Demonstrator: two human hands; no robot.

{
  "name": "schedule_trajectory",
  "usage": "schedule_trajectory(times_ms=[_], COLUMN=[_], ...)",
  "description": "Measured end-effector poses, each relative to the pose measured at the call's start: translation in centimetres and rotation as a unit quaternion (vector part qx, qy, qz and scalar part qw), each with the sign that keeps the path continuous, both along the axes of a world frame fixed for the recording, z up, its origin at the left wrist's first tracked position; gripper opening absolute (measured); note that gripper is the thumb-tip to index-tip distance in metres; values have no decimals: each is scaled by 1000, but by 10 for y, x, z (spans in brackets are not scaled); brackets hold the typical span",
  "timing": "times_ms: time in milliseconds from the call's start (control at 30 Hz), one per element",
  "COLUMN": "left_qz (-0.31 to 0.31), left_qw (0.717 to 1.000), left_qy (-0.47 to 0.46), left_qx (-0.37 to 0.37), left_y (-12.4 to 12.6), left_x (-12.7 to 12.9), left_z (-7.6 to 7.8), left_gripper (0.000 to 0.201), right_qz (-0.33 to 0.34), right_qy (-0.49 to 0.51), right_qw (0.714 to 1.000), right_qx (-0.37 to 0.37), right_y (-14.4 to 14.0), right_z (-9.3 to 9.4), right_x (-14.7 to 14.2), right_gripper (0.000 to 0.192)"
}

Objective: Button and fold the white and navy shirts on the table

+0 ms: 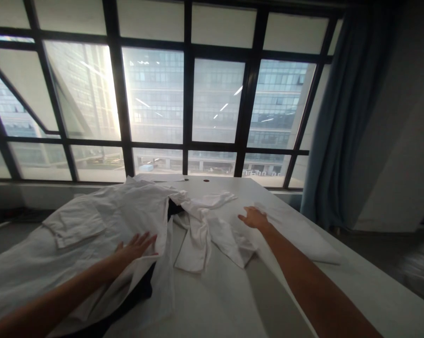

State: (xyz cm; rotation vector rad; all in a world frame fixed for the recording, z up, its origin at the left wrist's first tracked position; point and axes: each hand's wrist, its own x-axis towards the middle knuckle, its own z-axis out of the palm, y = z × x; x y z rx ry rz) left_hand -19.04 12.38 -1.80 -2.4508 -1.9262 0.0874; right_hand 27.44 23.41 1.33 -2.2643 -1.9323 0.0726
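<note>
A white garment [124,211], which looks like a lab coat or shirt, lies spread and wrinkled over the left and middle of the table. My left hand [136,249] rests flat on it near its open front edge, fingers stretched out. Dark fabric [141,286] shows under that edge. A crumpled white part, like a sleeve [198,244], spreads towards the middle. Farther right, my right hand [254,217] reaches over the table beside a flat white cloth [306,239], fingers apart and nothing visible in them. Whether it touches the cloth I cannot tell.
The white tabletop [212,305] extends to a far edge near the windows [152,94], with a round dark hole [206,180] close to that edge. A blue-grey curtain [338,126] hangs at the right. Something shiny and blurred [423,258] is at the far right.
</note>
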Motion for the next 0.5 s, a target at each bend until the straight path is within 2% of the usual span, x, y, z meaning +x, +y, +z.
schedule_trajectory(times_ms=[67,133,200,300,400,500], left_qz=[1,-22,-54,-90,-120,-158], left_qw=[1000,998,996,995,991,984], left_qy=[5,13,16,1,-30,-53], left_qx=[13,62,68,49,53,56], left_y=[-7,-4,8,32,46,44], left_x=[18,28,31,28,20,9], left_z=[-16,-21,-19,-13,-18,-32], left_gripper=[63,64,64,61,58,60], right_qz=[-146,-220,-222,-182,-153,-154], right_qy=[-9,15,35,36,58,103], right_qw=[989,974,973,983,986,979], right_qx=[-23,-45,-43,-3,35,86], right_y=[-12,-23,-34,-46,-58,-71], right_z=[-9,-20,-30,-36,-29,-16], right_x=[36,63,80,90,89,81], right_gripper=[70,71,63,48,47,49])
